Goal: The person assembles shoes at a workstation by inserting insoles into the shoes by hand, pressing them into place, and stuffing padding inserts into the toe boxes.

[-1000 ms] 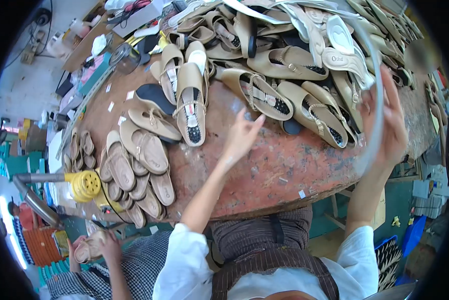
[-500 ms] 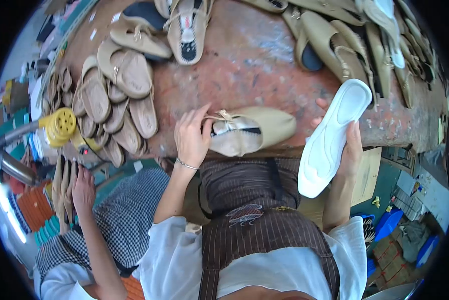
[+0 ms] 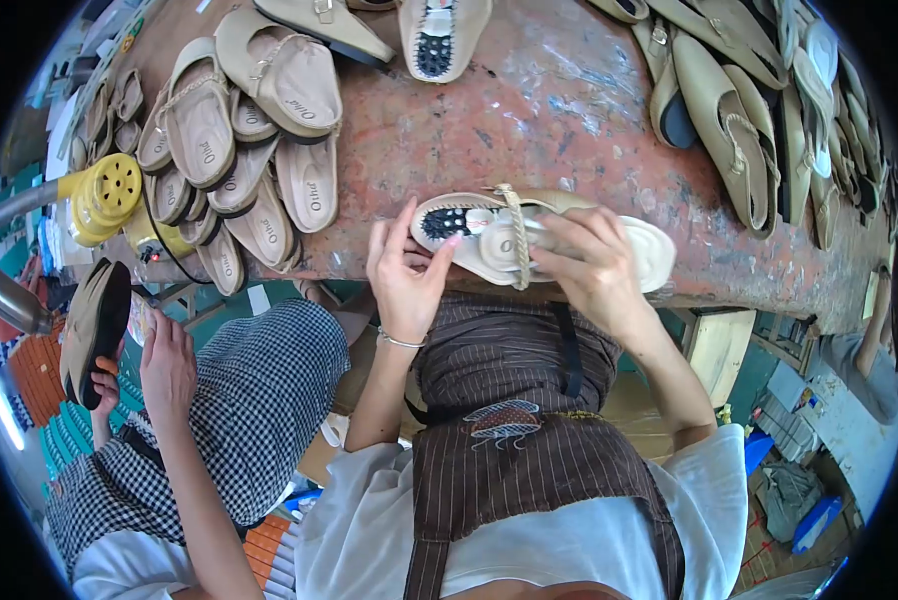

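A beige shoe (image 3: 559,199) with a braided strap lies sideways at the table's near edge, its black-dotted inside showing at the heel end. My left hand (image 3: 406,268) holds the shoe's heel end between thumb and fingers. A pale insole (image 3: 652,252) lies over the shoe; its lettered end passes under the braided strap and its other end sticks out to the right. My right hand (image 3: 591,262) grips the insole just right of the strap, fingers bent over it.
Finished-looking sandals (image 3: 201,135) are piled at the left of the worn red table (image 3: 529,110). More beige shoes (image 3: 724,130) crowd the right. A yellow nozzle (image 3: 109,195) stands at the left edge. A co-worker's hands (image 3: 169,365) hold shoes at the lower left.
My right hand has brought the insole left onto the shoe, with one end now under the strap. My left hand stays at the heel end. The co-worker's shoes have tilted.
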A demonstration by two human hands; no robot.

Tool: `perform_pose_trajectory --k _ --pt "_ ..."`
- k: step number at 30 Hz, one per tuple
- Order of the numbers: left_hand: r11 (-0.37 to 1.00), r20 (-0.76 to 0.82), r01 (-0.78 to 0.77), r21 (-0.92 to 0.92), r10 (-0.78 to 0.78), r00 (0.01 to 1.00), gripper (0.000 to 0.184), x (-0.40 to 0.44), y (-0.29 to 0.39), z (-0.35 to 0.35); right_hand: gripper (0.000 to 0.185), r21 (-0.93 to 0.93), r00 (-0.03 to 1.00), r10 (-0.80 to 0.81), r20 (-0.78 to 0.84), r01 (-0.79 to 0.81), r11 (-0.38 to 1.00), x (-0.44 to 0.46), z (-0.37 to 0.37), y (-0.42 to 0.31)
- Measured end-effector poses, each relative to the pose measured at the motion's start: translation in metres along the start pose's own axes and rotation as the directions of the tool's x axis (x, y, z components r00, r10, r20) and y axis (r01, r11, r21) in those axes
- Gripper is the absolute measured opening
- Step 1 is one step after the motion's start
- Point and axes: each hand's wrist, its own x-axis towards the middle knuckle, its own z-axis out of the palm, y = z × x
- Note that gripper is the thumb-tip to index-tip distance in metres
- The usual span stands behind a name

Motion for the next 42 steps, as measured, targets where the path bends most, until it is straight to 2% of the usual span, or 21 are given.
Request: perform_pose_trajectory --k 1,5,11,16,18,27,32,33,35,37,38,40,41,42 --pt "1.000 0.026 -0.010 -0.005 0.010 1.000 0.056 0.002 0.000 0.000 0.030 0.103 1.000 -0.010 -0.007 0.010 0.995 0.007 0.009 -0.002" --pt "0.998 0.108 -0.017 -0.060 0.023 0.994 0.056 0.011 -0.011 -0.009 0.025 0.195 0.997 0.024 -0.067 -0.011 0.981 0.030 0.035 -0.013" --pt "0.994 0.127 -0.027 -0.108 0.041 0.991 0.045 0.019 -0.016 -0.014 0.024 0.219 0.998 0.058 -0.017 -0.053 0.974 0.049 0.043 -0.022" --pt "0.991 0.136 -0.030 -0.128 0.048 0.989 0.046 0.023 -0.019 -0.016 0.023 0.247 0.999 0.038 -0.020 -0.031 0.969 0.050 0.046 -0.020" --pt "0.987 0.127 -0.020 -0.160 0.040 0.991 0.046 0.021 -0.021 -0.014 0.021 0.233 0.999 0.051 -0.012 -0.047 0.971 0.048 0.049 -0.019" --pt "0.997 0.104 0.014 -0.081 -0.006 0.995 0.036 0.022 -0.021 -0.006 0.012 0.158 1.000 0.007 0.006 -0.008 0.987 0.048 0.058 -0.017" --pt "0.994 0.073 0.067 -0.086 -0.061 0.995 0.028 0.023 -0.025 -0.002 0.016 0.137 1.000 -0.004 0.028 0.000 0.991 0.046 0.059 -0.016" --pt "0.992 0.038 0.044 -0.115 -0.040 0.998 0.021 0.025 -0.029 0.000 0.018 0.159 0.999 -0.047 0.022 0.043 0.986 0.044 0.063 -0.014" --pt "0.992 0.013 0.050 -0.112 -0.049 0.999 0.016 0.026 -0.033 0.005 0.020 0.179 0.996 -0.089 0.007 0.086 0.980 0.043 0.064 -0.012" --pt "0.993 -0.015 0.049 -0.104 -0.051 0.999 0.013 0.029 -0.033 0.006 0.025 0.169 0.972 -0.172 0.162 0.144 0.975 0.046 0.059 -0.011" --pt "0.999 -0.031 0.014 -0.050 -0.015 0.999 0.010 0.031 -0.032 0.005 0.025 0.167 0.973 -0.173 0.152 0.148 0.975 0.048 0.058 -0.014" --pt "1.000 -0.044 -0.027 0.007 0.028 0.999 0.009 0.029 -0.030 0.005 0.029 0.088 0.972 -0.080 0.223 0.061 0.994 0.044 0.051 -0.028" --pt "1.000 -0.032 -0.006 0.014 0.006 0.999 0.009 0.031 -0.030 0.005 0.029 0.082 0.974 -0.082 0.210 0.065 0.994 0.042 0.045 -0.030" --pt "1.000 -0.016 0.016 0.025 -0.015 1.000 0.010 0.033 -0.029 0.004 0.032 -0.016 0.975 -0.020 0.219 0.024 1.000 0.037 0.038 -0.034"
